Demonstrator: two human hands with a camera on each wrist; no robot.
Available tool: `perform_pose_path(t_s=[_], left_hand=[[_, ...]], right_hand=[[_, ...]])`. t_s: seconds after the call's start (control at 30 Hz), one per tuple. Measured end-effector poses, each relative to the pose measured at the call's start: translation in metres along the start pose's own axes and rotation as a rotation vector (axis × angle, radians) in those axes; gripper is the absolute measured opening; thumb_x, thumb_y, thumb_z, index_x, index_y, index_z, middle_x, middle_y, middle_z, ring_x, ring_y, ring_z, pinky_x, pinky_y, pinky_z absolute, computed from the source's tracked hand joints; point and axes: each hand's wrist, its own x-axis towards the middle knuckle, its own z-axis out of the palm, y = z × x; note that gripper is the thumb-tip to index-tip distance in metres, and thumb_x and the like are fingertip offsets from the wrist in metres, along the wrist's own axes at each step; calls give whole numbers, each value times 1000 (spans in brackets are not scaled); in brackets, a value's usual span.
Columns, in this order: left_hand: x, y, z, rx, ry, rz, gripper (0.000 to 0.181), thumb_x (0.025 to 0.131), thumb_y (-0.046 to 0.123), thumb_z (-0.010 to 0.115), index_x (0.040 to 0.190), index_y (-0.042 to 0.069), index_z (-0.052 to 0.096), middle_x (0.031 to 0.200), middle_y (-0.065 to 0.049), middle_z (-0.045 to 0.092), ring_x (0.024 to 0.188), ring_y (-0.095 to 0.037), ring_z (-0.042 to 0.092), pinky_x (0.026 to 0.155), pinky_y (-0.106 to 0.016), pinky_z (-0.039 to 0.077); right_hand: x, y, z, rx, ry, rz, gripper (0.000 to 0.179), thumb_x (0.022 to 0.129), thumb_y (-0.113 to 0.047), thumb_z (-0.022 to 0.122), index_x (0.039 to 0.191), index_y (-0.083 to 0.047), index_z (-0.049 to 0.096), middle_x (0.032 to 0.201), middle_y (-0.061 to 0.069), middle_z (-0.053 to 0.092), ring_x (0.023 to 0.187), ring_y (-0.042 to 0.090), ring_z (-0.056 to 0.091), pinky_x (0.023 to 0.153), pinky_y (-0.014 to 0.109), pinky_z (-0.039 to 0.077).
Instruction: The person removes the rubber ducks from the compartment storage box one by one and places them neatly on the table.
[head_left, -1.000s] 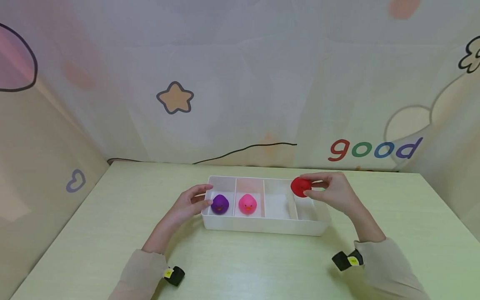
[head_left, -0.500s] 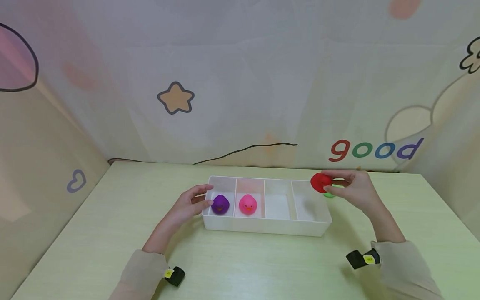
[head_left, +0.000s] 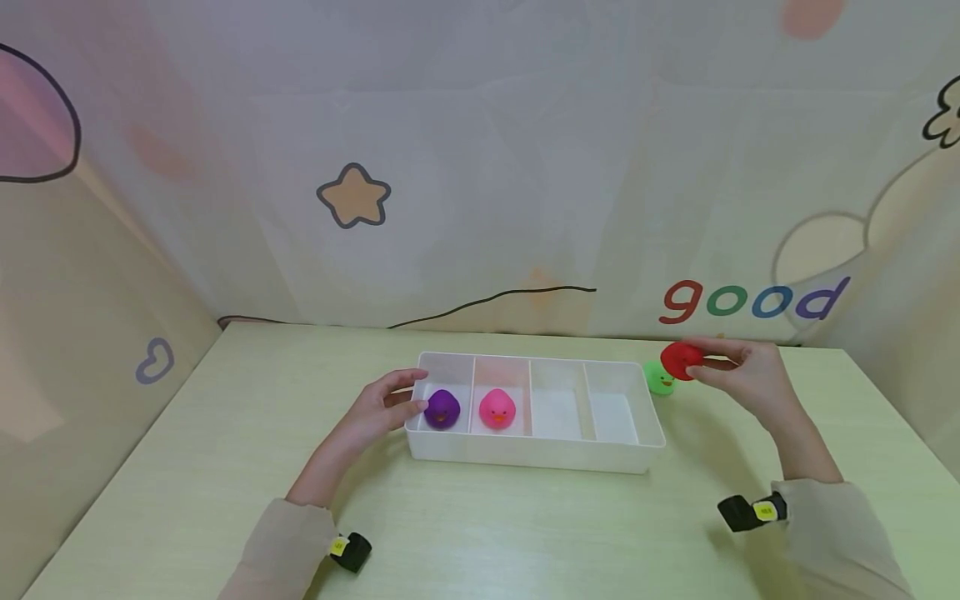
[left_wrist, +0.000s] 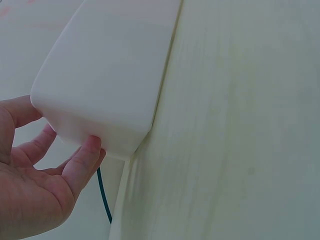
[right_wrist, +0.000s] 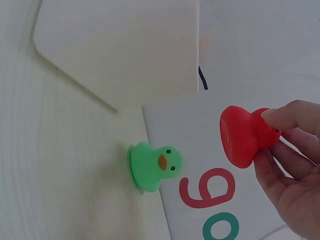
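The table (head_left: pixel 487 533) looks smooth, so we judge that anything standing on it could slide if knocked.

On it lies the tray (head_left: pixel 525 454), its four compartments in a row. We see a hand at its left end only; a push there could turn it, with nothing bracing the right.

The left hand (head_left: pixel 382 404) holds that left end, thumb over the rim and another fingertip against the outer wall. If it lifted, the tray could tip and its ducks roll.

The right hand (head_left: pixel 742 375) pinches the red duck (right_wrist: pixel 245 135) by the head between thumb and fingers, raised off the table just past the tray's right end. This worries us most: the head is round and looks slick, so too light or too hard a pinch could let the duck slip out and drop.

The green duck (right_wrist: pixel 152 167) stands upright on the table near the tray's right end, and from the head view the red one partly covers it. Lowering the hand here could knock it over.

The pink duck (head_left: pixel 497 408), second compartment from the left, seems safe to us; the purple duck (head_left: pixel 442 409), in the leftmost, could be nudged if the left thumb slipped inward.
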Motion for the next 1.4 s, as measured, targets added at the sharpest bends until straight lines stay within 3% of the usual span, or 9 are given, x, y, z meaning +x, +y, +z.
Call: perform_pose_path(t_s=[0.1, 0.3, 0.37, 0.53, 0.73, 1.0, 1.17, 1.3, 1.4], left_hand=[[0, 0, 0, -5, -2, -3, 48, 87, 15, 61, 131, 9, 45, 137, -18, 38, 122, -36, 42, 92, -43, 44], [0, 0, 0, -9, -2, 0, 47, 87, 13, 60, 131, 7, 45, 137, -19, 38, 122, -36, 43, 92, -43, 44], [0, 0, 0, -1, 4, -5, 47, 87, 14, 61, 131, 9, 45, 137, -18, 39, 122, -36, 42, 92, -43, 44], [1, 0, 0, 12, 11, -11, 46, 87, 16, 61, 131, 10, 46, 137, -18, 38, 123, -36, 41, 93, -44, 43], [1, 1, 1, -4, 10, -13, 46, 87, 11, 60, 131, 9, 46, 137, -17, 39, 122, -35, 43, 92, -43, 44], [1, 0, 1, 9, 15, -15, 46, 87, 13, 60, 131, 10, 46, 136, -17, 40, 121, -35, 43, 92, -43, 44], [1, 0, 1, 19, 17, -18, 46, 87, 14, 60, 131, 10, 46, 136, -17, 40, 121, -35, 42, 92, -44, 44], [1, 0, 0, 21, 18, -23, 46, 87, 14, 61, 131, 11, 47, 137, -17, 40, 122, -35, 42, 92, -44, 44], [1, 0, 0, 21, 19, -21, 47, 87, 14, 61, 131, 11, 46, 137, -17, 39, 122, -36, 41, 92, -44, 44]], right_hand=[[2, 6, -3, -12, 6, 26, 48, 84, -16, 66, 123, 7, 51, 121, 14, 47, 90, -6, 47, 68, 10, 48], [7, 22, -7, -3, 1, 78, 50, 85, -17, 65, 126, 5, 49, 134, 24, 39, 115, 31, 41, 69, 7, 45], [12, 36, -7, 14, 20, 111, 49, 83, -20, 67, 127, -4, 52, 132, 11, 45, 112, 21, 45, 70, 7, 45], [14, 48, -10, 46, 33, 105, 49, 81, -21, 70, 124, -3, 55, 110, -17, 51, 89, -6, 48, 70, 8, 46], [11, 43, -10, 45, 30, 69, 46, 82, -14, 68, 120, 6, 54, 93, -29, 48, 83, -9, 49, 67, 8, 46], [16, 51, -6, -3, 20, 101, 45, 82, -10, 66, 120, 8, 53, 92, -21, 60, 85, -8, 45, 67, 8, 46], [18, 55, -5, -30, -2, 137, 44, 83, -9, 64, 122, 7, 52, 95, -17, 63, 96, 5, 46, 68, 8, 45], [20, 59, -3, -64, -11, 151, 43, 83, -8, 63, 122, 6, 52, 110, 6, 65, 109, 27, 46, 70, 9, 42], [20, 61, -2, -83, -14, 149, 43, 82, -8, 64, 122, 6, 53, 117, 18, 59, 113, 33, 44, 71, 10, 39]])
